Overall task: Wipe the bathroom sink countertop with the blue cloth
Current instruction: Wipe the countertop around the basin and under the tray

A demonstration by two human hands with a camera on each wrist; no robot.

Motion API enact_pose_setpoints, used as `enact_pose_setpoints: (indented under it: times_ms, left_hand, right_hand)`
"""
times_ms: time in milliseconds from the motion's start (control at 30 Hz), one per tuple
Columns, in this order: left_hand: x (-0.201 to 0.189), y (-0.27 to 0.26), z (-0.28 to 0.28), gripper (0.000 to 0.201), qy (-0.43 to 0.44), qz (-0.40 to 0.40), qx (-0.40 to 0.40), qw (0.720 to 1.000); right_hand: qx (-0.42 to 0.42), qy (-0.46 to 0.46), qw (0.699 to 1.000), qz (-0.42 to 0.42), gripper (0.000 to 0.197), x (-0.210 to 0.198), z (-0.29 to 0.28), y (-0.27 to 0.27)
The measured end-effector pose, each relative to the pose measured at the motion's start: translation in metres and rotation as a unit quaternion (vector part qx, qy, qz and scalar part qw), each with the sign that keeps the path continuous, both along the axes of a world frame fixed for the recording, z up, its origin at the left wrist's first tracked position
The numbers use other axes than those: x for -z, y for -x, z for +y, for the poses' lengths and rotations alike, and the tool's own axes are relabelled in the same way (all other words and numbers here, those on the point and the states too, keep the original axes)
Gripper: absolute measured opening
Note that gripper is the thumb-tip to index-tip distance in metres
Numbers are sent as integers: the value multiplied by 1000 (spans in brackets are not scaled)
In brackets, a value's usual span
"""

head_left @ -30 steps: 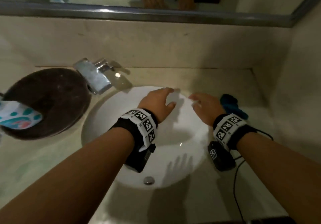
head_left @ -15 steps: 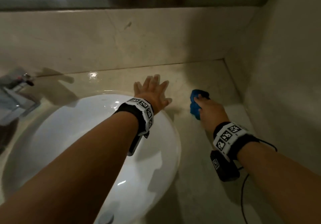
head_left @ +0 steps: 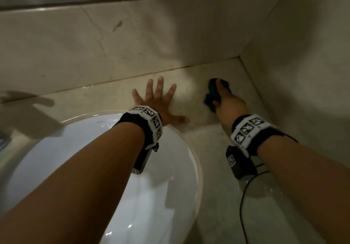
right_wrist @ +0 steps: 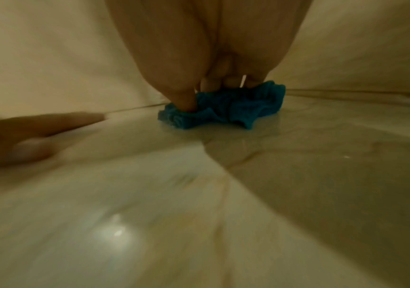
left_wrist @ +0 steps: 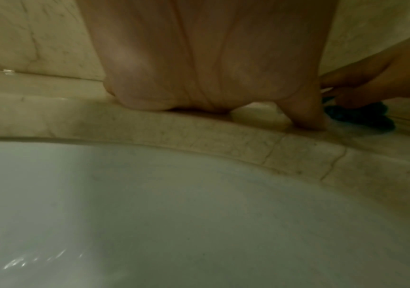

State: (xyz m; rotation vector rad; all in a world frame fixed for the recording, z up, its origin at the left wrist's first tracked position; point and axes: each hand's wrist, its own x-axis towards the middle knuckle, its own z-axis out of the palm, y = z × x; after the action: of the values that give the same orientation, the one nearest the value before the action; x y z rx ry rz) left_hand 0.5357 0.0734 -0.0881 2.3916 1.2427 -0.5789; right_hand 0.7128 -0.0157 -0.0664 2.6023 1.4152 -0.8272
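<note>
right hand (head_left: pixel 227 101) now presses bunched blue cloth (right_wrist: pixel 223 109) on countertop (head_left: pixel 217 206) nearer back corner than half a second ago | left hand (head_left: pixel 157 101) flat, fingers spread, braced beside sink (head_left: pixel 113 177) | wiping begun

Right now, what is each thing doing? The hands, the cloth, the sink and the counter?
left hand: flat on the countertop, fingers spread, holding nothing.
right hand: pressing the blue cloth down near the back corner, thumb and fingers on it.
blue cloth: bunched up, lying on the countertop under the fingers.
white sink: shiny inside; no running water seen.
countertop: glossy, looks wet in spots.
</note>
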Motion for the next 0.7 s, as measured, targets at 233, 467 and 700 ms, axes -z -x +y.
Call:
enact_pose_setpoints:
  times_ms: [233, 467, 700]
  left_hand:
    - [1, -7, 0, 119, -16, 15, -11, 1000]
    - [4, -9, 2, 124, -9, 12, -21, 1000]
    - [5, -10, 1, 124, -11, 11, -21, 1000]
  right_hand:
    - [-70, 57, 995, -36, 63, -3, 60, 23]
    - [-50, 26, 998, -14, 66, 4, 51, -14]
    - [82, 125, 987, -64, 80, -4, 73, -77]
